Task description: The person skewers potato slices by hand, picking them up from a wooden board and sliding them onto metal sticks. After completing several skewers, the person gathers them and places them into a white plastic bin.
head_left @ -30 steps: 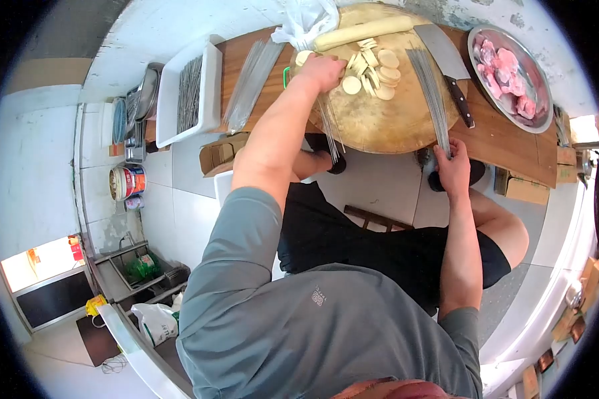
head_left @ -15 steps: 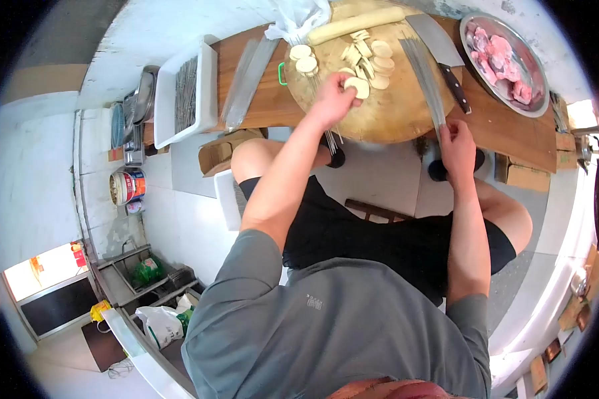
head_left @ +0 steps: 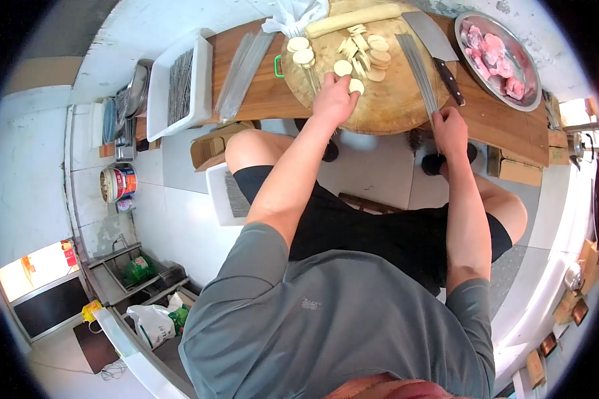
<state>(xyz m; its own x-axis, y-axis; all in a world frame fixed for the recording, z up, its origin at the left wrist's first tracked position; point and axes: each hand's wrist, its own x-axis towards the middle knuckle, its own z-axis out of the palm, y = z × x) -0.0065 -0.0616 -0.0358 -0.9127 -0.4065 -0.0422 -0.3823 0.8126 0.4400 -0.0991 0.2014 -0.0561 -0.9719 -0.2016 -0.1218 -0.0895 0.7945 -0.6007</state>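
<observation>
On the round wooden chopping board, my left hand has its fingers curled at a pale round slice, partly hidden by the hand. Another round slice shows just beyond the fingertips. Several thin metal skewers run under this hand from a few slices at the board's left. My right hand is closed on the near ends of a bundle of metal skewers lying across the board's right side. Stacked slices and a long pale roll lie farther back.
A cleaver rests at the board's right edge, beside a metal bowl of raw meat. To the left are bagged skewers and a white bin of skewers. Another white container stands by my left knee.
My left hand has shifted slightly down, and a round slice now shows beyond its fingertips. My right hand stays at the skewer ends. The whole view has shifted a little.
</observation>
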